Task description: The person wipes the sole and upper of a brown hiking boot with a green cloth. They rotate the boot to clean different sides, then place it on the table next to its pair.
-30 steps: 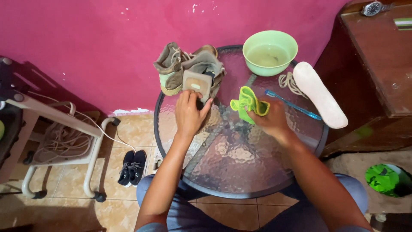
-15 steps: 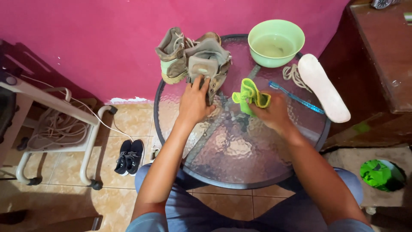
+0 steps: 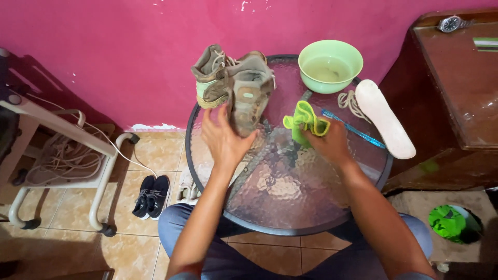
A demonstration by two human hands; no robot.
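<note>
Seated at a round glass-topped table with a dark metal rim (image 3: 207, 179), both forearms stretched forward over the patterned glass. Left hand (image 3: 224, 139) raised, palm forward, fingers spread and loose, touching the toe of the nearer of 2 worn tan-brown lace-up boots (image 3: 250, 93) standing at the table's far edge by the pink wall; not clamped on it. Right hand (image 3: 328, 144) resting low on the glass, fingers curled tight around a crumpled lime-green cloth (image 3: 302, 120). Just beyond that hand, a thin blue toothbrush (image 3: 353, 128); farther right, a white shoe insole (image 3: 384, 124) and coiled beige laces (image 3: 349, 102); behind them, a pale green plastic bowl holding cloudy water (image 3: 331, 65). On the tiled floor, 1 pair of small black sneakers (image 3: 151, 196).
</note>
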